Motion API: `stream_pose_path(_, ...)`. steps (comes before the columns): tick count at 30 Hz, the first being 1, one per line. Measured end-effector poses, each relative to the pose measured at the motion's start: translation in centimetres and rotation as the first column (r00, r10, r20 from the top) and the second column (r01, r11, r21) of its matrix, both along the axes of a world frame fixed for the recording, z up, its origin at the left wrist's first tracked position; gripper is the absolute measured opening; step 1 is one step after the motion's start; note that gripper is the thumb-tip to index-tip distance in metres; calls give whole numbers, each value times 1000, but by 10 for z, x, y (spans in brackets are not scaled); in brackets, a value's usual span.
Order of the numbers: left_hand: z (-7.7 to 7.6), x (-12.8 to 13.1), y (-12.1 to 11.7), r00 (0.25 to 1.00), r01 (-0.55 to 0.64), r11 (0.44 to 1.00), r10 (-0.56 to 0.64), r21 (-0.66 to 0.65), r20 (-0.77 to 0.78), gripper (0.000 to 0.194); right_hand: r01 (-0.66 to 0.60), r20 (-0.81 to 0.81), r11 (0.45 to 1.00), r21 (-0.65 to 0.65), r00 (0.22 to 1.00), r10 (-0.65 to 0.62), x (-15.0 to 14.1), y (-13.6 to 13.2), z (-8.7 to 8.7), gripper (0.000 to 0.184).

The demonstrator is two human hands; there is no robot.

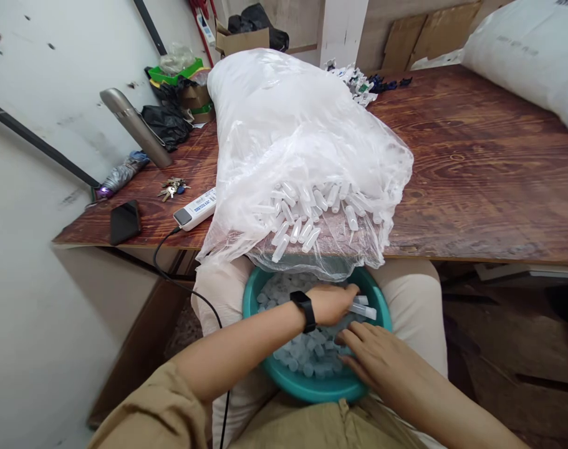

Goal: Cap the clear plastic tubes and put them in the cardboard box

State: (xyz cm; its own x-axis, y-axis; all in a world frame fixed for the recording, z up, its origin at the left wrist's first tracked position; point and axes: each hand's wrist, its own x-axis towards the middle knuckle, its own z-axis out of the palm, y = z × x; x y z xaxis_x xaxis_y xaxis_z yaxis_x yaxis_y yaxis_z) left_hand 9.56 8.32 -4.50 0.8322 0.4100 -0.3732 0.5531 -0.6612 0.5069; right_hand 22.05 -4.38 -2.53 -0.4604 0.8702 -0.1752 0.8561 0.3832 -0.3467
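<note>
My left hand (331, 304), with a black watch on its wrist, is closed around a few translucent plastic tubes (364, 310) above a teal basin (321, 391). The tubes' ends stick out to the right of my fingers. Small translucent caps (307, 354) fill much of the basin, which rests on my lap. Lower right, my right hand (370, 350) reaches over the rim, fingers bent and thumb apart, its tips close to the caps. Beyond the basin, a large clear plastic bag (284, 118) lies on the table, its mouth facing me with loose tubes (305, 212) spilling out.
On the wooden table (480, 181) stand a grey bottle (136, 128), keys (173, 188), a phone (125, 222) and a white power strip (197, 209). Its black cable (190, 289) hangs down past my left leg. Another full white bag (529, 59) sits far right.
</note>
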Motion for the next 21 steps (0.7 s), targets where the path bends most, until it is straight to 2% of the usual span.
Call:
stream_pose_path(4, -12, 18, 7, 995, 59, 998, -57, 24, -80, 21, 45, 86, 979, -199, 996, -28, -10, 13, -7, 34)
stream_pose_path(8, -10, 10, 13, 985, 65, 997, -59, 35, -162, 21, 1, 37, 955, -297, 999, 10, -21, 25, -16, 30)
stream_pose_path(12, 0, -16, 11, 975, 51, 998, -40, 45, -219, 25, -46, -48, 944, -325, 998, 32, -38, 27, -23, 30)
stream_pose_path(16, 11, -50, 4, 967, -7, 999, 20, 51, -254, 16, -49, -145, 953, -300, 989, 5, -50, 22, -20, 29)
stream_pose_path(19, 24, -76, 2, 964, -107, 992, 120, 66, -237, 12, -27, -237, 958, -285, 971, -43, -44, 20, -15, 25)
stream_pose_path(21, 34, -90, -1, 959, -197, 976, 211, 88, -190, 21, 20, -306, 962, -273, 946, -106, -33, 20, -13, 28)
